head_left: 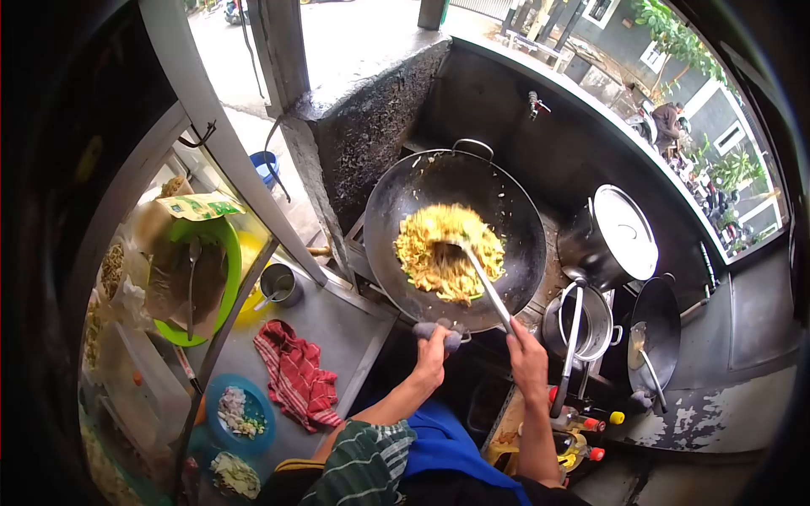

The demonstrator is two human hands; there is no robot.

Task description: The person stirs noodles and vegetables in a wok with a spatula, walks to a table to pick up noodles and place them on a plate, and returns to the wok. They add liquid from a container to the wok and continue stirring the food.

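Note:
A large black wok [388, 282] stands in front of me, with a heap of yellow fried food [422, 266] in its middle. My left hand [432, 356] is closed at the near rim, gripping the wok's handle, which has a grey cloth wrapping [454, 339]. In my right hand [528, 358] is the handle of a long metal spatula [488, 287]. Its head is within the food, blurred by motion and partly covered, so its exact shape is hard to see.
A lidded pot [591, 244], a smaller pot [597, 325] and a second wok [662, 316] stand right. Bottles [582, 422] are below them. On the left counter lie a red checked cloth [295, 375], a blue plate [266, 413] with chopped ingredients and a metal cup [283, 285].

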